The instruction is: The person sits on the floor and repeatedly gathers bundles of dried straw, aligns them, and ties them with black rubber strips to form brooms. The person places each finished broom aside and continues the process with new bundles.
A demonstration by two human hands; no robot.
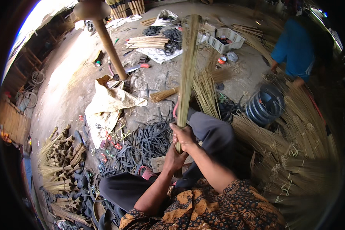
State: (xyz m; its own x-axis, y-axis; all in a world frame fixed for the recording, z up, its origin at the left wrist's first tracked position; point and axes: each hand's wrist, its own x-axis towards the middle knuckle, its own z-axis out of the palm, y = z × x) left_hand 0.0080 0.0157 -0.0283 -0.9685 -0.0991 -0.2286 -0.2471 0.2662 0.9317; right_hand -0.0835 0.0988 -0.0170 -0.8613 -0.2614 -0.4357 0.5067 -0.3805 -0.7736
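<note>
A long bundle of thin straw-coloured broom sticks (pixel 189 73) stands nearly upright in front of me, its loose tips spread at the top. Around its lower part my right hand (pixel 184 137) is closed. My left hand (pixel 174 159) grips the butt end just below, almost touching the right. Beneath my hands a small wooden block (pixel 157 164) lies between my legs, partly hidden by the left forearm. Black rubber strips (pixel 143 142) are heaped on the ground left of my hands.
Finished small brooms (pixel 67 161) are piled at left, and stick bundles (pixel 303 126) at right. A dark bucket (pixel 265 105) stands near a person in blue (pixel 297 50). Ahead are a wooden post (pixel 113 51), a knife (pixel 136 68), a cream sack (pixel 107 101) and a white crate (pixel 227 40).
</note>
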